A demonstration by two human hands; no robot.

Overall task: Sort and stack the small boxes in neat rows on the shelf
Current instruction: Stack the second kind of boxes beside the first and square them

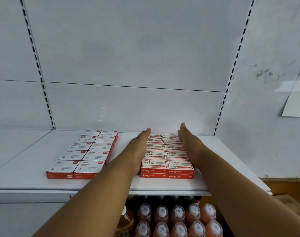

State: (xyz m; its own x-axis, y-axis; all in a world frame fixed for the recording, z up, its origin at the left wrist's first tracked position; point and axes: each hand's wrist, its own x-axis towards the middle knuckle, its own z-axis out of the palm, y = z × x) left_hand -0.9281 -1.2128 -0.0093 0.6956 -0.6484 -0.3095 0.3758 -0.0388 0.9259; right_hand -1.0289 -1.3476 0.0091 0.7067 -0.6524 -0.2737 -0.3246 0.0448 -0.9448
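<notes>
A white metal shelf (162, 184) with a white back panel and slotted uprights runs across a pale wall; bare room lies at its left, behind the boxes and along the front edge; beneath stand capped orange bottles (178, 218), ten caps in view. The staple boxes (166, 155) form two columns of five, two layers at the front; the paper-clip boxes (84, 153), ten on top, sit well apart to the left. The left hand (140, 147) and right hand (190, 146) lie flat, fingers straight, pressed against the staple block's sides, neither grip curled round anything.
</notes>
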